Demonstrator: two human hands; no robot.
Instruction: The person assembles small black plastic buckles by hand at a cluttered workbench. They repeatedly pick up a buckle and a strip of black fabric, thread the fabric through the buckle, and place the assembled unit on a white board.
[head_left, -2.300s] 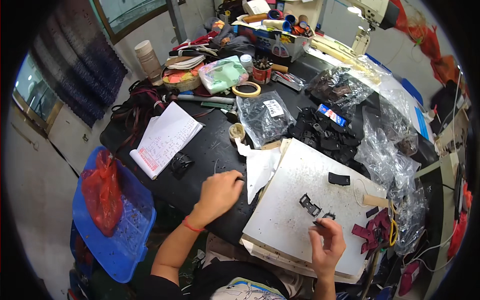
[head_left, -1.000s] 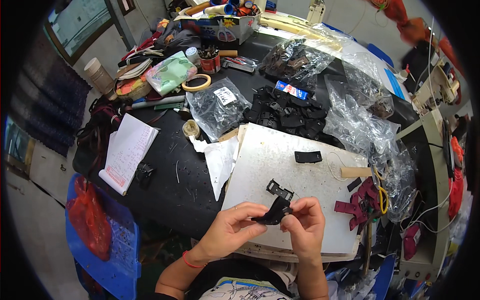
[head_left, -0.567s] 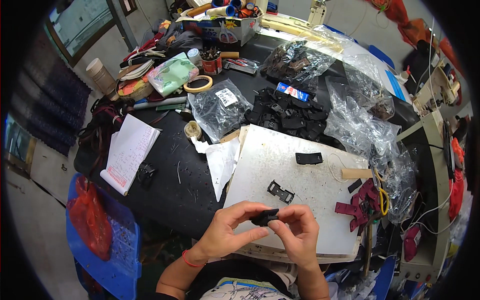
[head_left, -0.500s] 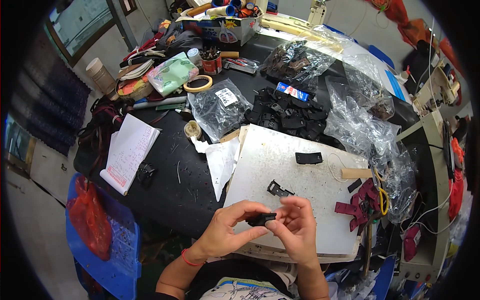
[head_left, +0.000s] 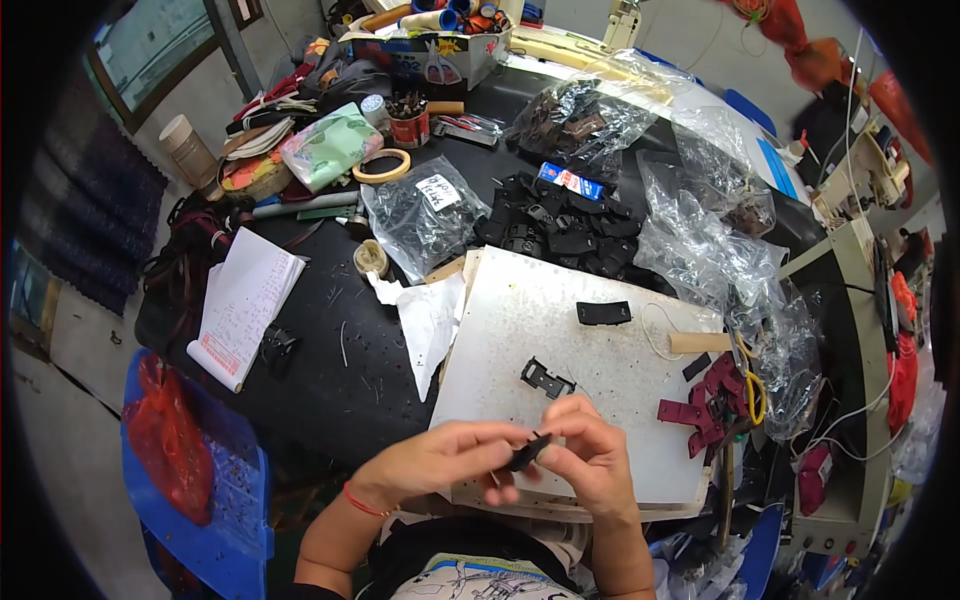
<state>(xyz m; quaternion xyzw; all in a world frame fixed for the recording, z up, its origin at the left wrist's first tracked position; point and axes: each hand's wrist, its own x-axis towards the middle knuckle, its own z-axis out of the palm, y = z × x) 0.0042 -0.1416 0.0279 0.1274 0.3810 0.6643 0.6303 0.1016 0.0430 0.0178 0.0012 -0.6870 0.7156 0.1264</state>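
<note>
Over the near edge of the white board (head_left: 490, 330), my two hands meet at a small dark black piece (head_left: 528, 453). My right hand (head_left: 588, 455) pinches it between thumb and fingers. My left hand (head_left: 450, 457) reaches in from the other side, its fingers closed on the piece's left end; they partly cover it, so its exact kind cannot be made out. Just beyond my hands lies a black frame-like part (head_left: 547, 378) with cut-outs. Farther up the board rests a flat black rectangular piece (head_left: 604, 313).
Black parts (head_left: 560, 225) are heaped behind the board, near clear plastic bags (head_left: 690, 230). Maroon pieces (head_left: 705, 405) and a wooden-handled tool (head_left: 727, 480) lie at the right. Leftward are torn white paper (head_left: 428, 335), a notebook (head_left: 245, 300) and a blue chair (head_left: 225, 490).
The black piece has been tilted, and my left fingers have straightened and shifted over it. My right hand keeps its pinch. The whole view has shifted slightly.
</note>
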